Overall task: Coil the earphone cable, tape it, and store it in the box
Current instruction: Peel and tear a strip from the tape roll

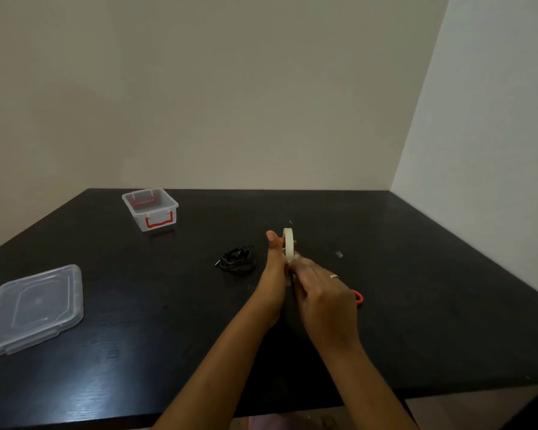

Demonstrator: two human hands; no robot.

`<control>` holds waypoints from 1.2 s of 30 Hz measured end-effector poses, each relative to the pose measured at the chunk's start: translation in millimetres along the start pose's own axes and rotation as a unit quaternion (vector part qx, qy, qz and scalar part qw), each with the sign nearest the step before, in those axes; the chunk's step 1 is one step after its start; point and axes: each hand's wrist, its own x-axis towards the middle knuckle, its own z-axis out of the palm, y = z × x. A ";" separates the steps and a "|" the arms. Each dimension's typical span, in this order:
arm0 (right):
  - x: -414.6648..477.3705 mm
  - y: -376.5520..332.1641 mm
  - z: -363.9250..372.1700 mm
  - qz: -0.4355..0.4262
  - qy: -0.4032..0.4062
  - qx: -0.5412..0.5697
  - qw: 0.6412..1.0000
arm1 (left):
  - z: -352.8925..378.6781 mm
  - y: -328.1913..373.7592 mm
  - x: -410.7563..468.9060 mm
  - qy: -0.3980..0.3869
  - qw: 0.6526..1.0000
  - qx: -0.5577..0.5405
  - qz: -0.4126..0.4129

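The black earphone cable (pixel 237 259) lies coiled in a loose bundle on the black table (pixel 416 274), just left of my hands. My left hand (pixel 274 268) holds a cream roll of tape (pixel 288 243) upright above the table. My right hand (pixel 323 293), with a ring on one finger, is closed against the lower edge of the roll; whether it pinches the tape's end is hidden. The clear plastic box (pixel 151 209) with red latches stands open at the far left of the table.
The box's clear lid (pixel 35 308) lies flat near the left front edge. A red handle, perhaps scissors (pixel 358 297), peeks out behind my right hand. A small scrap (pixel 339 254) lies to the right. Walls border the far and right sides.
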 end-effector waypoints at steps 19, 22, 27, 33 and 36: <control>9.1 17.2 9.3 0.173 -0.069 0.166 0.968 | -16.6 18.3 6.6 0.088 0.949 -0.274 -0.125; 19.8 27.7 8.1 0.143 -0.144 0.154 0.967 | -23.9 20.1 13.7 0.097 0.951 -0.257 -0.142; 25.1 36.1 15.4 0.129 -0.197 0.162 0.958 | -23.9 13.5 33.1 0.115 0.961 -0.201 -0.151; 20.6 49.4 22.6 0.136 -0.262 0.156 0.943 | -25.9 -0.4 54.8 0.111 0.972 -0.132 -0.161; 18.8 49.0 26.4 0.125 -0.286 0.138 0.940 | -29.8 -6.7 58.7 0.096 0.976 -0.123 -0.153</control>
